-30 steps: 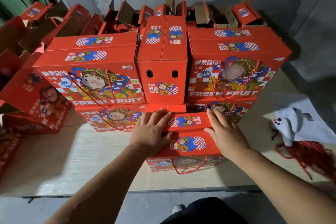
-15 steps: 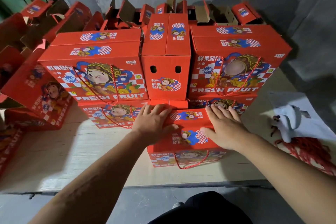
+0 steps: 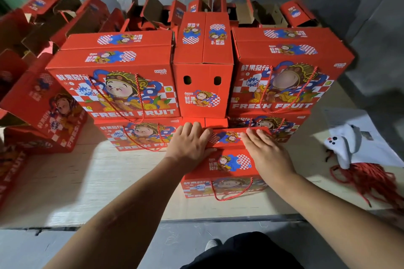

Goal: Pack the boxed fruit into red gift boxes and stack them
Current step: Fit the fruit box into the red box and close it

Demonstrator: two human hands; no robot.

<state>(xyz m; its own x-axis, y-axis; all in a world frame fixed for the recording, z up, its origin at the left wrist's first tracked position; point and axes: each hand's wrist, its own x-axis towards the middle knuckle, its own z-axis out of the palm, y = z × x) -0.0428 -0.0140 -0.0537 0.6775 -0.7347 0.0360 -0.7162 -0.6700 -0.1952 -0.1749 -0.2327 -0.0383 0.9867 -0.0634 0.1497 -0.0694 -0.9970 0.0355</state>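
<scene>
Hands lie flat on the top flaps of one red gift box [image 3: 227, 166], which sits on the tabletop [image 3: 87, 181] just in front of the stack of closed boxes [image 3: 115, 81]. The left hand [image 3: 189, 144] presses the left end of the lid, fingers [image 3: 192, 129] straight and close together, tips near the foot of the stack. The right hand [image 3: 265, 152] presses the right end in the same way, fingers straight, holding nothing. The rear flap [image 3: 229, 136] stands slightly proud under both palms, so the step in hand looks like closing the lid.

To do it well, keep the pressure even on both ends so the flap seats level, and press straight down rather than forward, since the box is close to the stack and a shove could nudge the lower boxes. The rope handle [image 3: 231, 194] hangs loose over the front face; keep it clear of the flaps. A white cloth [image 3: 343, 146] and loose red cords [image 3: 367, 179] lie to the right of the box, apart from it.
</scene>
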